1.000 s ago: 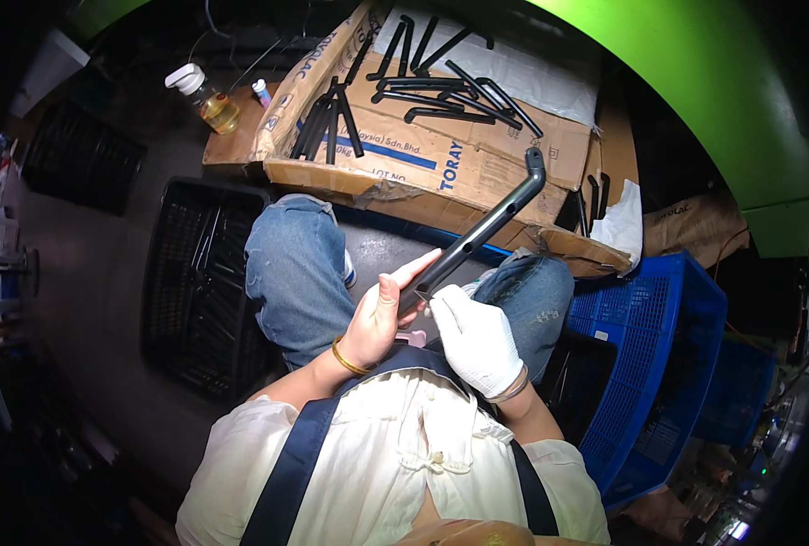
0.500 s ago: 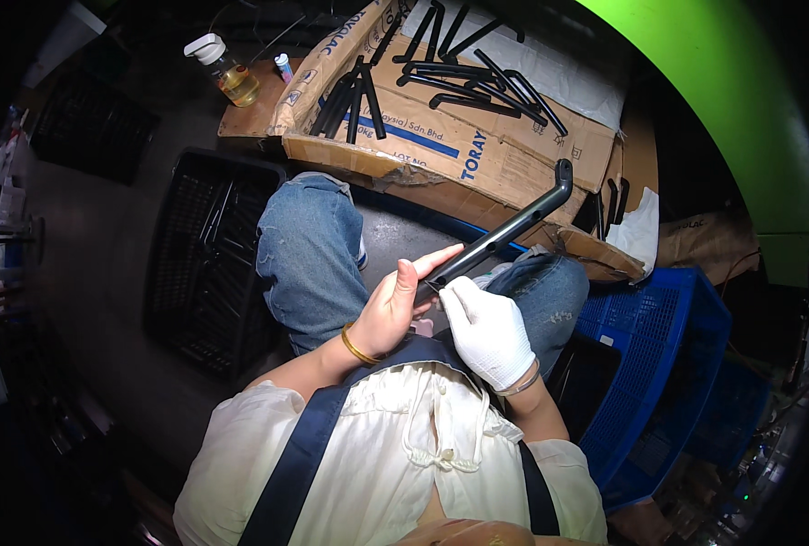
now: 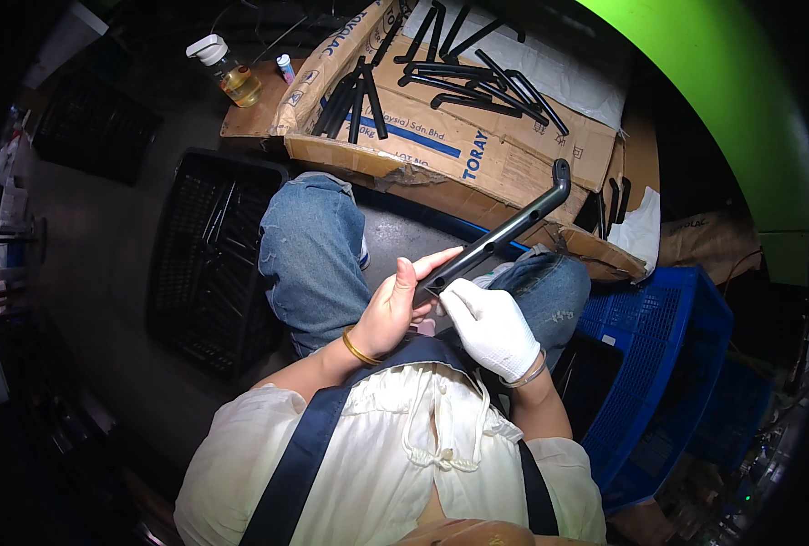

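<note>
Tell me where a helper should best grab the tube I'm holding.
Probably around the bent far end of the tube, coming from the far right. That end sticks out free, and the bend could stop fingers slipping off; your left hand holds the near end, with your right hand close by.

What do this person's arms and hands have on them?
The left hand has no glove, and a gold-coloured bangle circles its wrist. The right hand wears a white glove, with a thin silvery bracelet by its cuff. Loose cream sleeves leave both forearms bare.
</note>
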